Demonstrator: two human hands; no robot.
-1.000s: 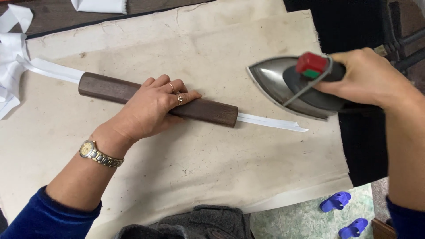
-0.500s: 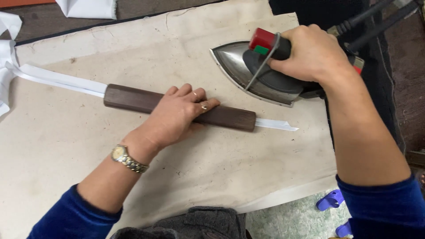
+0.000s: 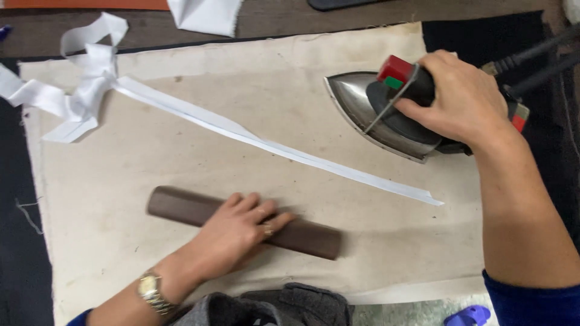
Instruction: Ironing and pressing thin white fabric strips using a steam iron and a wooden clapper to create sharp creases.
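- My left hand (image 3: 238,232) lies flat, fingers spread loosely, pressing down on a dark brown wooden bar (image 3: 241,222); it rests on the bar rather than closing around it.
- A ring shows on one finger of that hand, and a gold wristwatch (image 3: 150,291) sits on the wrist.
- The bar lies at a slight slant on the cloth near the lower edge of the pad, well apart from the strip above it.
- My right hand (image 3: 462,99) is clamped around the dark handle of the iron (image 3: 386,118), fingers wrapped tight.
- The iron has a shiny metal body with its pointed nose facing left, and a red and green block at the front of the handle; dark cords (image 3: 531,60) run off from its rear toward the upper right.
- A long white fabric strip (image 3: 272,147) runs diagonally across the pad, from a loose tangle of white ribbon (image 3: 78,84) at the upper left down to a cut end at the lower right, just below the iron.
- Everything lies on a beige, stained pressing cloth (image 3: 151,163) that covers the table.
- A white folded piece of cloth (image 3: 205,15) sits beyond the top edge of the pad.
- Grey knit fabric (image 3: 272,308) shows at the bottom edge, nearest me.
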